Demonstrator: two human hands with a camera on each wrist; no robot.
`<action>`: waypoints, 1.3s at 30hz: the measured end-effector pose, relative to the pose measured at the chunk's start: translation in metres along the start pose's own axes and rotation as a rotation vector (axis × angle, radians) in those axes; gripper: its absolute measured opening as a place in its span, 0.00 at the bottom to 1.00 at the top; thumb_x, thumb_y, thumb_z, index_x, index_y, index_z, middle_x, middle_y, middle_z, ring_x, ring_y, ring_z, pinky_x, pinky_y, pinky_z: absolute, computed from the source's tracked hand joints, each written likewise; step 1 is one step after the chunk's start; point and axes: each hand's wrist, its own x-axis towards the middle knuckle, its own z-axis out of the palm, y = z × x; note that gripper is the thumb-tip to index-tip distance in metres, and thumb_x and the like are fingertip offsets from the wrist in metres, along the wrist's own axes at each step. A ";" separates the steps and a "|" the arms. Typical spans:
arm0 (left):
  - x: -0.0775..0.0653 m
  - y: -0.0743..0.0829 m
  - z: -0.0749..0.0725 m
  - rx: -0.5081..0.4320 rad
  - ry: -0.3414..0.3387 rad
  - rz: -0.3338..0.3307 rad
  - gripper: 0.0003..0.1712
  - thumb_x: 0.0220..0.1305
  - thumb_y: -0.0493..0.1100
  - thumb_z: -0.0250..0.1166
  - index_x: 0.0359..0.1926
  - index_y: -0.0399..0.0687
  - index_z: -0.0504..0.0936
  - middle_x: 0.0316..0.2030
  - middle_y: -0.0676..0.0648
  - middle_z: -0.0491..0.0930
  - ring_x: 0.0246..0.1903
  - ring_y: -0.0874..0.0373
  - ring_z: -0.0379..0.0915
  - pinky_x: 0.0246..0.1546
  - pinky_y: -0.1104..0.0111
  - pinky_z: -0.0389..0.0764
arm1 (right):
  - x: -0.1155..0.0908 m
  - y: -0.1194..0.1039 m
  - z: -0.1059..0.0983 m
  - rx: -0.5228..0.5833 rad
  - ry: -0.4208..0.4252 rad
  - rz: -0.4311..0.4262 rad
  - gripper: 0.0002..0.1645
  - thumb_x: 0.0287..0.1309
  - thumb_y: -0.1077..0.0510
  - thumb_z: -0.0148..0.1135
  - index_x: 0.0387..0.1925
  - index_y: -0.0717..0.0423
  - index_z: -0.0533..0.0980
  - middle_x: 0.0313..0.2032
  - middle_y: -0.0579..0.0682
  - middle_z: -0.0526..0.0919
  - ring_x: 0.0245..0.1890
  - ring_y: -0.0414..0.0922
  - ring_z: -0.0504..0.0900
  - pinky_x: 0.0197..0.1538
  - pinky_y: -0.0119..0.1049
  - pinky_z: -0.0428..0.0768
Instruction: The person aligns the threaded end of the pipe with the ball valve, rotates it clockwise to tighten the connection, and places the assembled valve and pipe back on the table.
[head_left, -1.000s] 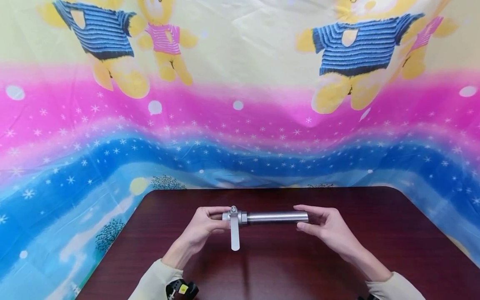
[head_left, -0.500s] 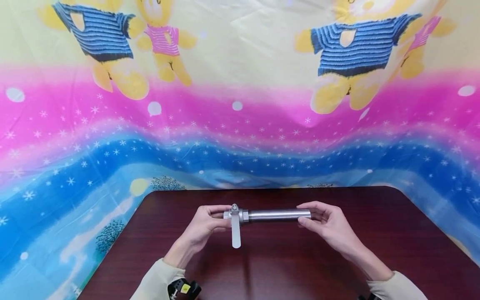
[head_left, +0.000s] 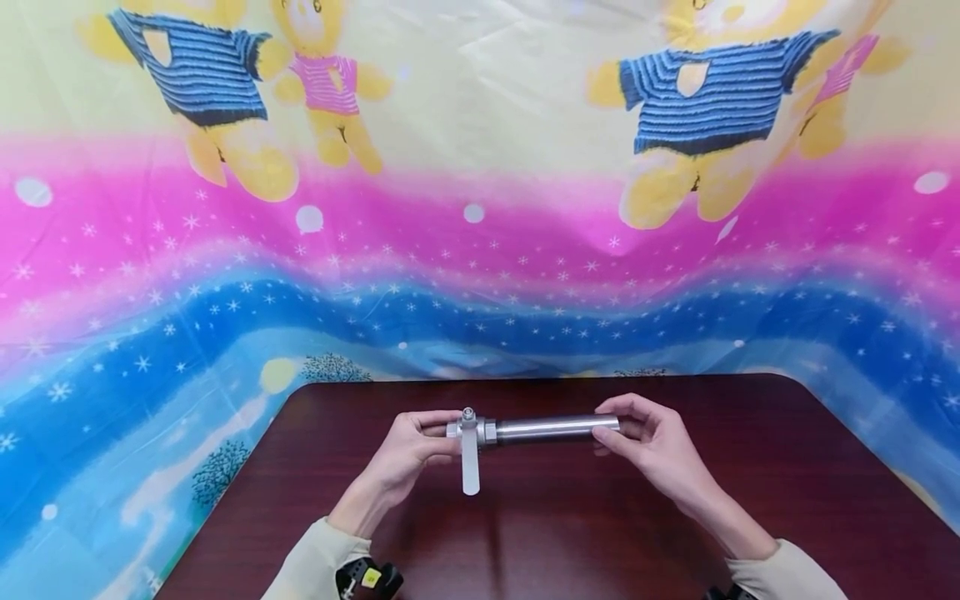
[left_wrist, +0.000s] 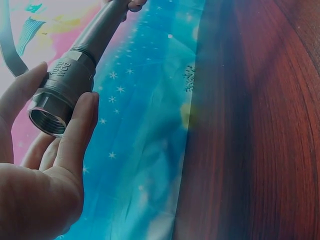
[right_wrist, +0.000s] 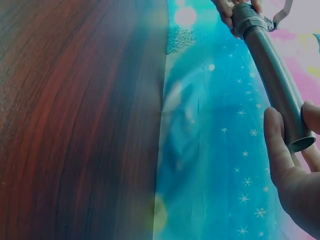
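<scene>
A steel ball valve (head_left: pixel 471 433) with a long flat lever handle (head_left: pixel 470 467) is held above the table by my left hand (head_left: pixel 405 454), thumb and fingers pinching its body. The lever points toward me. From the valve's right side a smooth metal pipe (head_left: pixel 555 429) runs out level, and its threaded end sits in the valve's hex collar in the left wrist view. My right hand (head_left: pixel 660 437) pinches the pipe's free end between thumb and fingers. In the left wrist view the valve's threaded opening (left_wrist: pixel 47 120) faces me; the right wrist view shows the pipe's plain open end (right_wrist: pixel 302 144).
Below the hands lies a dark red-brown wooden table (head_left: pixel 570 533) with rounded far corners. Behind it and along its sides hangs a colourful cloth (head_left: pixel 480 250) printed with bears and snowflakes. A black device (head_left: pixel 367 577) is strapped at the left wrist by the sleeve.
The right hand's fingers have closed in on the pipe's end and now pinch it, thumb in front. The pipe's right end has risen slightly. The left hand keeps its hold on the valve.
</scene>
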 end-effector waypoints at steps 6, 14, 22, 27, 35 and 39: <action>0.001 0.001 0.002 0.014 0.002 0.007 0.32 0.57 0.26 0.71 0.64 0.22 0.77 0.46 0.36 0.88 0.37 0.55 0.88 0.43 0.62 0.87 | -0.004 0.000 -0.002 -0.005 -0.006 0.041 0.26 0.60 0.73 0.72 0.59 0.71 0.78 0.50 0.63 0.83 0.41 0.56 0.91 0.49 0.41 0.87; 0.002 0.002 0.003 0.017 -0.004 0.004 0.31 0.58 0.26 0.71 0.64 0.21 0.76 0.47 0.35 0.87 0.38 0.54 0.88 0.45 0.59 0.87 | -0.004 0.000 -0.007 -0.086 0.007 0.059 0.25 0.62 0.67 0.74 0.60 0.67 0.80 0.43 0.61 0.88 0.40 0.50 0.91 0.47 0.35 0.86; 0.002 -0.003 0.002 -0.006 -0.004 -0.005 0.32 0.58 0.26 0.71 0.64 0.21 0.76 0.46 0.36 0.88 0.37 0.54 0.88 0.44 0.60 0.87 | -0.004 0.001 -0.008 -0.041 0.048 0.079 0.24 0.58 0.68 0.77 0.57 0.66 0.83 0.41 0.56 0.90 0.38 0.52 0.91 0.47 0.36 0.86; 0.003 -0.003 0.002 -0.004 -0.012 -0.003 0.31 0.58 0.26 0.71 0.63 0.22 0.77 0.46 0.36 0.88 0.36 0.54 0.89 0.43 0.62 0.87 | -0.005 0.001 -0.010 -0.067 0.007 0.071 0.26 0.56 0.70 0.76 0.58 0.64 0.83 0.43 0.55 0.89 0.40 0.44 0.90 0.44 0.35 0.86; 0.004 0.000 0.001 0.011 -0.010 0.001 0.31 0.57 0.26 0.72 0.63 0.22 0.78 0.45 0.37 0.88 0.37 0.55 0.88 0.43 0.61 0.87 | -0.001 0.005 -0.011 0.006 -0.034 0.103 0.24 0.65 0.67 0.71 0.60 0.72 0.79 0.44 0.62 0.88 0.37 0.58 0.91 0.47 0.44 0.88; 0.005 -0.001 0.002 0.030 -0.004 0.003 0.30 0.55 0.27 0.73 0.61 0.24 0.81 0.45 0.37 0.89 0.39 0.55 0.88 0.43 0.60 0.87 | -0.001 0.009 -0.012 0.035 -0.061 0.101 0.26 0.63 0.69 0.72 0.61 0.70 0.78 0.46 0.62 0.87 0.38 0.59 0.91 0.47 0.46 0.88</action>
